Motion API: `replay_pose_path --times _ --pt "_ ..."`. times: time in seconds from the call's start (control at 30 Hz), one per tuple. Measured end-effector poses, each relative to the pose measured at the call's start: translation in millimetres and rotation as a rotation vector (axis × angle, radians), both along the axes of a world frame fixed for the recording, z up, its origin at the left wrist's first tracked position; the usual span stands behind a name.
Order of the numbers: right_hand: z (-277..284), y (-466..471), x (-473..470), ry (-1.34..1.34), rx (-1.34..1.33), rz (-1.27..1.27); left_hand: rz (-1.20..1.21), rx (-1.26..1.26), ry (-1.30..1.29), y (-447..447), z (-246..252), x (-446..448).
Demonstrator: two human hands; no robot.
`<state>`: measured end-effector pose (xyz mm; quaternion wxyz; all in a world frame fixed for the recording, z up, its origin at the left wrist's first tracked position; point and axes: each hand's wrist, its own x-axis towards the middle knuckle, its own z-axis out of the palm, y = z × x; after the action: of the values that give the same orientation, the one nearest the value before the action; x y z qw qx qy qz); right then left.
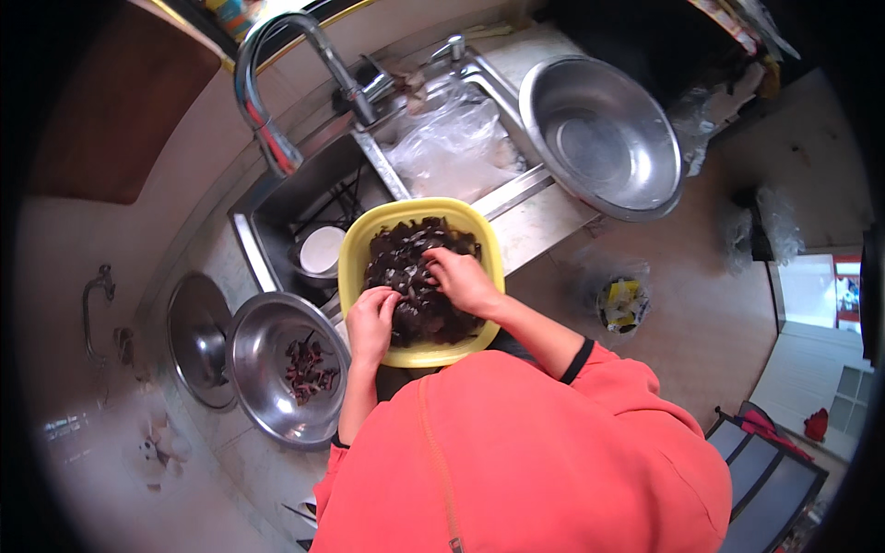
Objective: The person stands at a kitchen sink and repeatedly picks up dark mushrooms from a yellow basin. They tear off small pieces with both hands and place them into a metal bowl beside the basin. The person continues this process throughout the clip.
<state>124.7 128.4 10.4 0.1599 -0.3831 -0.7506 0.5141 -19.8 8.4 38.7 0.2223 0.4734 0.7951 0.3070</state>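
A yellow plastic basin (422, 356) sits before me, filled with wet, dark pieces that look like wood ear fungus (435, 318). Over the basin's left side, my left hand (371, 321) has thumb and fingertips drawn together above the pieces; whether a piece is between them is too small to tell. Higher and to the right, my right hand (464, 280) reaches in with curled fingers touching the dark pieces, its fingertips partly hidden. A steel bowl (259, 366) on the left holds a small heap of dark pieces (310, 368).
Behind the basin is a double steel sink (242, 235) with a pull-down faucet (346, 76), a white bowl (323, 249) and clear plastic bags (449, 138). A large steel basin (601, 138) stands at right. A round metal lid (197, 339) leans left. A lined bin (622, 304) is on the floor.
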Motion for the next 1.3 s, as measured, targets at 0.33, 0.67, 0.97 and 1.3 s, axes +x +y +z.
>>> replay_pose_path --times 0.33,0.67,0.97,1.3 --pt "6.9 1.4 17.1 -0.033 0.228 0.037 0.008 -0.009 0.134 -19.1 -5.3 -0.2" --pt "5.7 -5.6 24.3 -0.178 0.494 0.141 -0.088 -0.128 0.237 -27.0 -8.0 9.3" --pt "-1.9 -6.7 27.1 -0.228 0.553 0.155 -0.022 0.015 0.263 -28.6 -29.7 9.1" --pt "0.2 -14.1 20.6 -0.052 0.636 0.138 0.025 0.18 0.282 -25.6 -19.7 8.3"
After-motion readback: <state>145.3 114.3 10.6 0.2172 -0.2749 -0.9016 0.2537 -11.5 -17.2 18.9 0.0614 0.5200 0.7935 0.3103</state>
